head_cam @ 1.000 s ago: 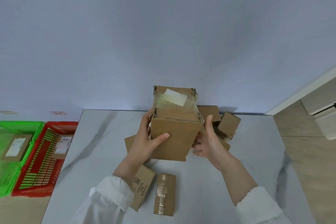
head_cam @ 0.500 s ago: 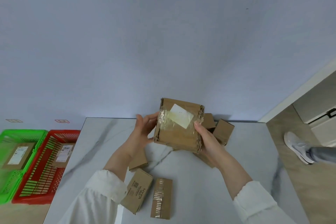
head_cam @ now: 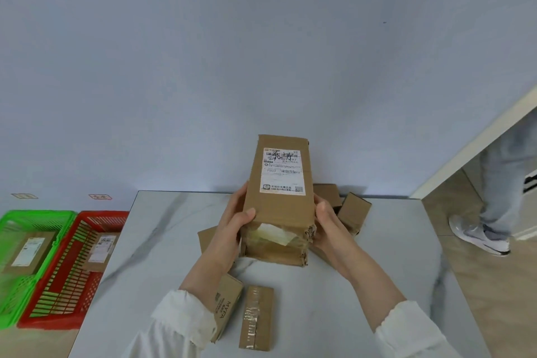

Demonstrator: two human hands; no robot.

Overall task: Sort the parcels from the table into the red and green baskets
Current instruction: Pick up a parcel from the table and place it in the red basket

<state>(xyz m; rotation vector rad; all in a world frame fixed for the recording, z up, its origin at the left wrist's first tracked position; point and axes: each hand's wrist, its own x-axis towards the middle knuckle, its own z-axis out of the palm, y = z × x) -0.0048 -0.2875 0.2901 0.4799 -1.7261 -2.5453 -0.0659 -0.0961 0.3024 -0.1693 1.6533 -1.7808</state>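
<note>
Head view. Gripped upright at frame centre, above the table (head_cam: 377, 270), by left hand (head_cam: 232, 227) and right hand (head_cam: 325, 221), fingers curled round its sides: one brown cardboard parcel (head_cam: 280, 212), white label facing the camera, lower end taped. Lower left: one green basket (head_cam: 37, 213), one red basket (head_cam: 101, 213), one labelled box in each. On the table, at least five loose parcels (head_cam: 257, 317).

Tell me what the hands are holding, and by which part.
A labelled cardboard parcel: left hand grips its lower left side, right hand its lower right side.
</note>
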